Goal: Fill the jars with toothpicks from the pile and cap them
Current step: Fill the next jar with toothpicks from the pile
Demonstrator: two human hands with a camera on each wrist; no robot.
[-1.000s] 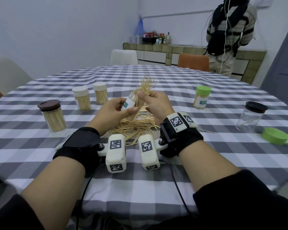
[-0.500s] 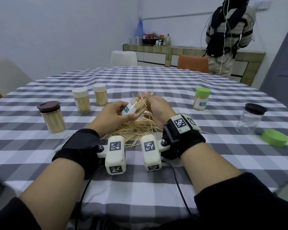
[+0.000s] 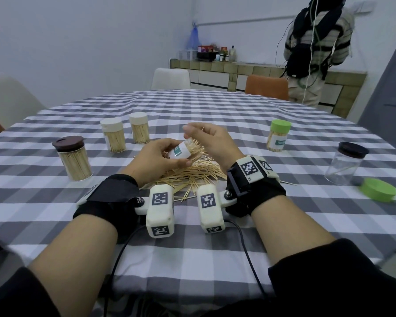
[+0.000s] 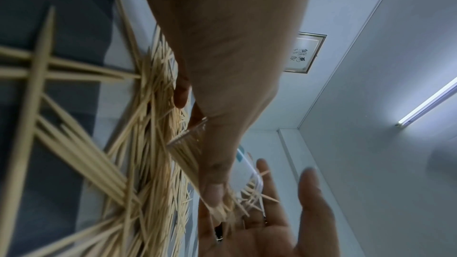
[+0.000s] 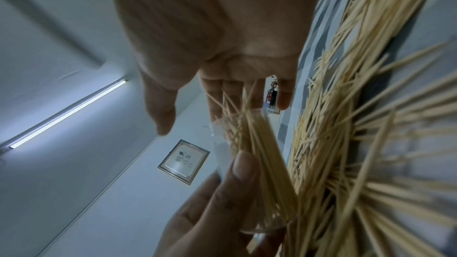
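On checked table (image 3: 238, 115), five capped jars, one open jar (image 3: 181, 152) in left hand (image 3: 154, 160)

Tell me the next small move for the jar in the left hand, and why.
Probably press the splayed toothpicks in with the right hand. The left hand holds the small labelled jar tilted over the pile, and tips bristle past its mouth, so its cap likely won't seat yet.

Black sleeves (image 3: 343, 282); black wrist straps (image 3: 108, 200); tagged white cameras (image 3: 160, 211).
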